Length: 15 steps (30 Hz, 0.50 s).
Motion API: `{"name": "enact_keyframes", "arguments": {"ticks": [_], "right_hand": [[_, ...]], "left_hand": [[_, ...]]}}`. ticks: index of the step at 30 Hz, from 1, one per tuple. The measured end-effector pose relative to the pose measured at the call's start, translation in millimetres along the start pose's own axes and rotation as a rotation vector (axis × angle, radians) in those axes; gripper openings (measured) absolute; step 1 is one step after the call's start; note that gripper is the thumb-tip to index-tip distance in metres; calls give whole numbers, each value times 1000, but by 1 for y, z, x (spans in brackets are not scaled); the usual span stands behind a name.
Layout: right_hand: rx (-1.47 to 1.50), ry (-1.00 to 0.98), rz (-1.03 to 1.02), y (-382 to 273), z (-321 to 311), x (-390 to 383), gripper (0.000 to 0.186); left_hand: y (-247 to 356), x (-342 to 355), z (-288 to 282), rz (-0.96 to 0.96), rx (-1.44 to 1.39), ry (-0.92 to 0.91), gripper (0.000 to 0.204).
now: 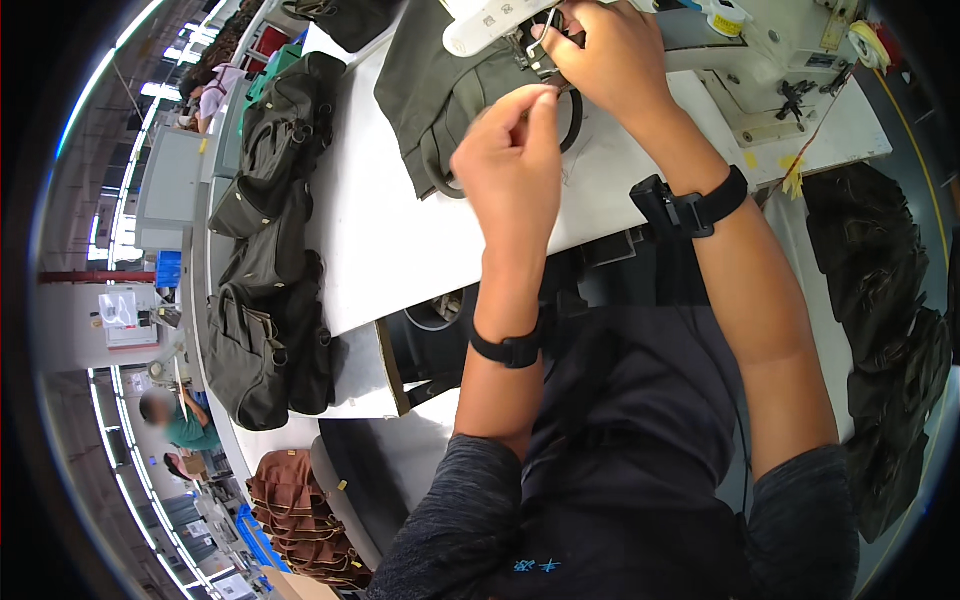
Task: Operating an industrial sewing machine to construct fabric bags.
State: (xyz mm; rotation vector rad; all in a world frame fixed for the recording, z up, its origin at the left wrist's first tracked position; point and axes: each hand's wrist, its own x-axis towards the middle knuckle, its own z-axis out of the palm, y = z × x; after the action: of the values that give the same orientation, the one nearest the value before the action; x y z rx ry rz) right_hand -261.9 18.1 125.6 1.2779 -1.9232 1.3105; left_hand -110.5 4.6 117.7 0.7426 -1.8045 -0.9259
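Near the needle area of a white sewing machine [490, 28], my right hand [612, 55] is closed, fingertips pressed together by the metal presser parts. What it pinches, if anything, is too small to make out. Just below and to the left, my left hand [515, 150] is closed in a pinch, thumb against forefinger; any held thing is likewise indistinct. A dark olive fabric bag [425, 105] lies on the white table [390, 245] under the machine head. Its dark curved strap [574, 125] shows to the right of my left hand, which covers part of the bag.
Several dark olive bags [270, 215] line the table's left side. Brown bags [300, 500] are stacked at lower left. A dark fabric pile [875, 270] hangs at right. A yellow-and-white spool [726, 18] stands on the machine. Other people work far left.
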Motion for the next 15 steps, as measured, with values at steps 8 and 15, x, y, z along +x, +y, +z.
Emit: {"name": "enact_keyframes", "arguments": {"ticks": [8, 15], "right_hand": [[-12, -28, -2, -4, -3, 0, 24], [7, -33, -40, -6, -1, 2, 26]], "left_hand": [[-23, 43, -60, 227, 437, 86, 8], [-33, 79, -84, -82, 523, -252, 23]]}}
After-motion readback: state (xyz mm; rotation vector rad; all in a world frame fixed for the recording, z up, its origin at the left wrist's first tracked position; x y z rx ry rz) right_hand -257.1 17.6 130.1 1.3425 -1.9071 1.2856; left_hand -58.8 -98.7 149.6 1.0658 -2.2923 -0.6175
